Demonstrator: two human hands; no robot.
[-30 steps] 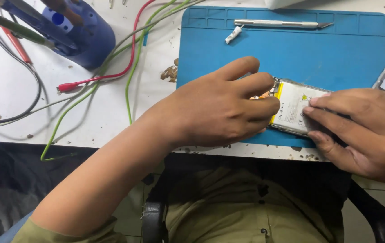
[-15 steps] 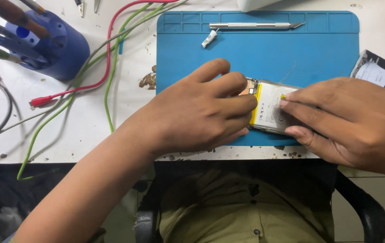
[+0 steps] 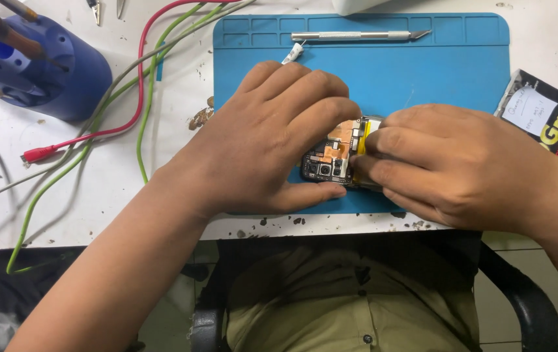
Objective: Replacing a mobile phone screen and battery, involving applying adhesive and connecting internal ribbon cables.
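Opened phone (image 3: 332, 156) lies on the blue mat (image 3: 422, 72), circuit board up, near the mat's front edge. Left hand (image 3: 272, 137) is curled around its camera end, thumb along the near side; right hand (image 3: 448, 163) covers the other end, fingers pressed on it. Craft knife (image 3: 357, 36) sits at the mat's far edge, untouched.

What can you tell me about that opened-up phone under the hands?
The phone lies flat on the blue mat, back cover off. Its dark circuit board with copper-coloured patches and small camera lenses shows, beside a yellow-edged battery. The left hand covers its upper end, thumb along the near edge; the right hand presses fingers on the battery. Most of it is hidden.
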